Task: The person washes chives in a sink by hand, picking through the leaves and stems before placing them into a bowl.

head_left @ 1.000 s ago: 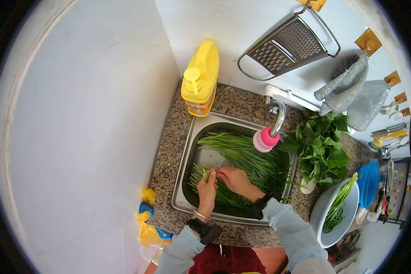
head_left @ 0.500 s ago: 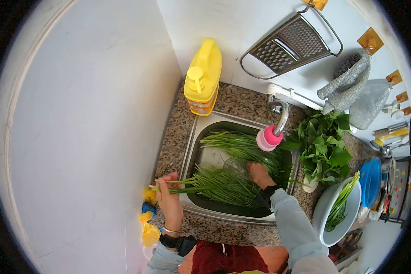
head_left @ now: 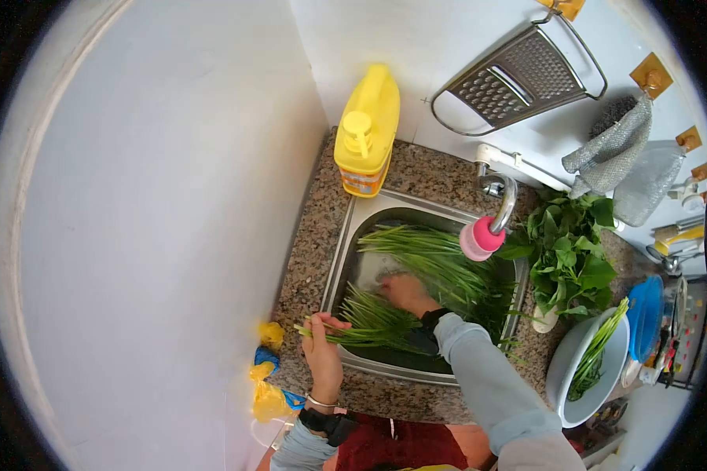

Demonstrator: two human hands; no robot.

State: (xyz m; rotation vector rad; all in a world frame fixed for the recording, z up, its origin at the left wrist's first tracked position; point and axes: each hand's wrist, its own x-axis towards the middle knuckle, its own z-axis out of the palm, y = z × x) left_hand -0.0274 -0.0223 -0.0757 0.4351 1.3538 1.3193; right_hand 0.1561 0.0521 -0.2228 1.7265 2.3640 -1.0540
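Observation:
My left hand (head_left: 324, 345) is closed around the pale stem ends of a small bunch of garlic chives (head_left: 369, 334), just over the sink's front left edge. The leaves trail rightward into the metal sink (head_left: 334, 271). My right hand (head_left: 407, 292) is down in the basin water, its fingers curled and their tips partly hidden; I cannot tell what is in them. More chives (head_left: 428, 255) lie across the back of the basin and around that hand. A pink-headed faucet (head_left: 481, 238) hangs over the sink's right side.
A yellow jug (head_left: 368, 133) stands behind the sink. To the right are leafy greens (head_left: 565, 251), a white basin (head_left: 556, 377) with chives inside and a blue basin (head_left: 644, 314). A metal grater (head_left: 518, 78) hangs on the wall. Yellow bags (head_left: 269, 399) are at the front left.
My right hand has moved left through the basin, from the chives' leafy side toward the middle. The left hand still grips the stem ends, now slightly lower. The view has shifted a little.

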